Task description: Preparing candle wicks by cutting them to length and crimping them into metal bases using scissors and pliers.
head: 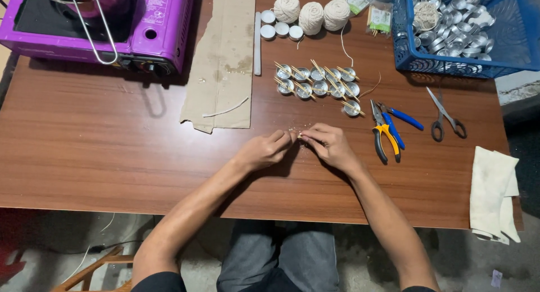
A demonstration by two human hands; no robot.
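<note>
My left hand and my right hand meet over the middle of the brown wooden table. Their fingertips pinch a tiny metal piece with a bit of string between them; it is too small to make out more. Just beyond the hands stand several small metal cups in two rows, each with a wooden stick laid across it. Three balls of cream string lie farther back.
Yellow-handled pliers, blue-handled pliers and scissors lie to the right. A blue basket of metal cups sits back right, a purple portable stove back left, a cardboard sheet between, a white cloth at the right edge.
</note>
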